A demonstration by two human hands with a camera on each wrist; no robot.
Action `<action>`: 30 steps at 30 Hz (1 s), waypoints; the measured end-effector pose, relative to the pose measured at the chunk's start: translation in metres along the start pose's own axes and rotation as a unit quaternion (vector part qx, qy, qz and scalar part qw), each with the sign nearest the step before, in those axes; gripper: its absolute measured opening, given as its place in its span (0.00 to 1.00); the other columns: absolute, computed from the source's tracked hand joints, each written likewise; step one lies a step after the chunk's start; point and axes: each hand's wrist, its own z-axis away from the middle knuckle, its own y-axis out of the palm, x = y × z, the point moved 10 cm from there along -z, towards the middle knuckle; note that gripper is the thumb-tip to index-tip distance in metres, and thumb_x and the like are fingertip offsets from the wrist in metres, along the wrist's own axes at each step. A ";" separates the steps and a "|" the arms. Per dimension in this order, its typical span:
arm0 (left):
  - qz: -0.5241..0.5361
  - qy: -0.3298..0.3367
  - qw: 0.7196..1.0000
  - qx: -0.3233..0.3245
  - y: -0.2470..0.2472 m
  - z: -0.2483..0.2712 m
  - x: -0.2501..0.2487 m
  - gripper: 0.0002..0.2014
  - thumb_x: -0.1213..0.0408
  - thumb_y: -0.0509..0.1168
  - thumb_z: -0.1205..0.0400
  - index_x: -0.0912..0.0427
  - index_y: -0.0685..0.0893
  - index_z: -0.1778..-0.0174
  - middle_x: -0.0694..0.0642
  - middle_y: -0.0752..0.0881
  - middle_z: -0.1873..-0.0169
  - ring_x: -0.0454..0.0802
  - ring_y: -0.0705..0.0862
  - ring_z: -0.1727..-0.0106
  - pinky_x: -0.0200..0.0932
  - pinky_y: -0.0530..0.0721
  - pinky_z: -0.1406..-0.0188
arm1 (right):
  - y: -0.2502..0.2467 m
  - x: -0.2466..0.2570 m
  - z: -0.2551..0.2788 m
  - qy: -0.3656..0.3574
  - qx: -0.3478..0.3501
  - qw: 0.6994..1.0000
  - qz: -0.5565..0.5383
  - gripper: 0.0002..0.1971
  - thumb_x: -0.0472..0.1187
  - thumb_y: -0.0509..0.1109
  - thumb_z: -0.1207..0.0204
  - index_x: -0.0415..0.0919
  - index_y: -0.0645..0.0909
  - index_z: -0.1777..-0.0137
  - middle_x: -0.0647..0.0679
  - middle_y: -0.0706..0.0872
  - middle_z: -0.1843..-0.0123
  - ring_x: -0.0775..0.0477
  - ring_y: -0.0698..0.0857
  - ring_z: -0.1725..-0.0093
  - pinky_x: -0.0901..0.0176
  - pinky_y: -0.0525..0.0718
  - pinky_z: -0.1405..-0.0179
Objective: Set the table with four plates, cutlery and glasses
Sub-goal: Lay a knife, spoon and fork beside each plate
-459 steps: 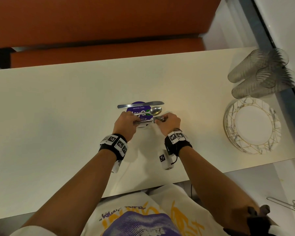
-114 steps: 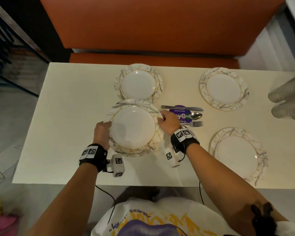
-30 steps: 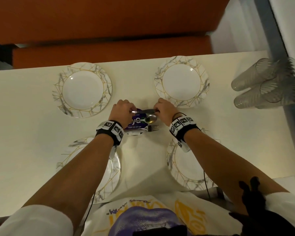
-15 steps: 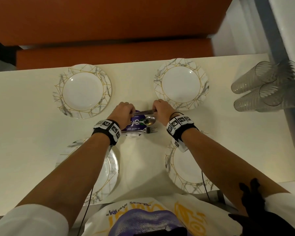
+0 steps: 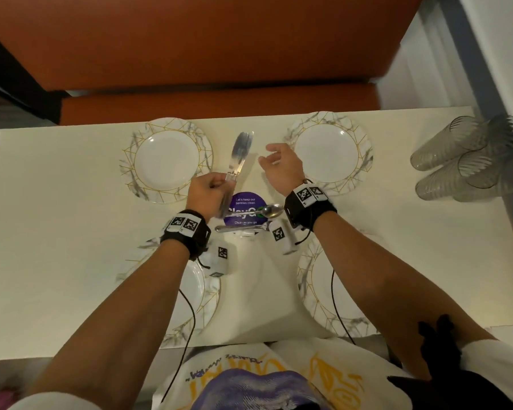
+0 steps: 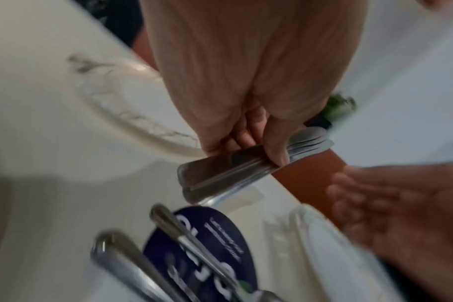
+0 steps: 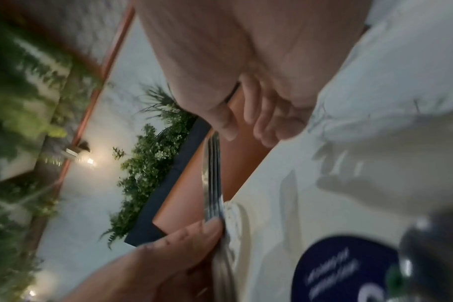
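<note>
Four plates (image 5: 166, 159) set on the bench (image 5: 57, 232). Knives (image 5: 240, 153) bunched in the left grip (image 5: 206, 193), fingers curled round the handles — blades pointing away toward the far edge, between the two far plates. Right grip (image 5: 279, 168) empty, fingers loose, just right of the blades — nearer for peeling one off. Flat, shiny steel.

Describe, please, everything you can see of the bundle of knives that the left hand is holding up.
The bundle of flat, shiny steel table knives is a tight stack of several, the exact count unclear. The left hand grips the handles, thumb across them; the wrist view shows their squared handle ends layered together. The rounded blades point away from the person and hang in the air above the cream table, between the two far marble-rimmed plates. They look blurred. The right hand is open beside them, not touching.
</note>
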 end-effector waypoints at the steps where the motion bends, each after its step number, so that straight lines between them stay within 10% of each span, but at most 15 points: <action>1: 0.038 -0.014 0.999 -0.004 -0.001 0.007 0.004 0.06 0.65 0.75 0.16 0.60 0.91 0.44 0.51 0.93 0.58 0.46 0.90 0.57 0.43 0.91 0.53 | 0.015 -0.003 0.007 0.013 0.033 0.999 -0.004 0.18 0.49 0.71 0.18 0.45 0.80 0.32 0.50 0.87 0.45 0.48 0.87 0.47 0.57 0.87 0.48; 3: 0.101 -0.031 0.994 -0.007 -0.001 0.020 0.012 0.05 0.66 0.76 0.17 0.57 0.92 0.47 0.56 0.94 0.56 0.53 0.91 0.55 0.56 0.93 0.45 | 0.040 -0.001 0.024 0.008 0.078 0.997 -0.004 0.15 0.54 0.70 0.19 0.48 0.84 0.38 0.51 0.90 0.46 0.47 0.90 0.49 0.46 0.89 0.44; 12: 0.135 -0.044 0.990 0.017 -0.022 0.081 0.042 0.05 0.65 0.78 0.20 0.60 0.94 0.50 0.62 0.95 0.57 0.71 0.92 0.50 0.68 0.90 0.40 | 0.065 -0.008 0.091 0.014 0.048 0.998 -0.026 0.01 0.42 0.74 0.20 0.50 0.86 0.53 0.50 0.92 0.62 0.53 0.91 0.66 0.53 0.90 0.58; 19: 0.149 -0.083 0.985 -0.009 -0.057 0.116 0.097 0.05 0.68 0.76 0.18 0.62 0.93 0.48 0.64 0.95 0.55 0.62 0.92 0.52 0.66 0.90 0.39 | 0.082 -0.058 0.146 0.064 0.064 0.995 0.032 0.06 0.41 0.71 0.17 0.41 0.88 0.54 0.50 0.90 0.65 0.59 0.86 0.72 0.66 0.82 0.67; 30: 0.144 -0.082 0.986 -0.008 -0.097 0.147 0.139 0.06 0.68 0.76 0.18 0.65 0.93 0.47 0.66 0.94 0.54 0.57 0.90 0.57 0.61 0.91 0.40 | 0.113 -0.110 0.218 0.119 0.035 0.978 0.168 0.05 0.34 0.73 0.22 0.36 0.91 0.56 0.45 0.93 0.54 0.50 0.87 0.58 0.62 0.86 0.52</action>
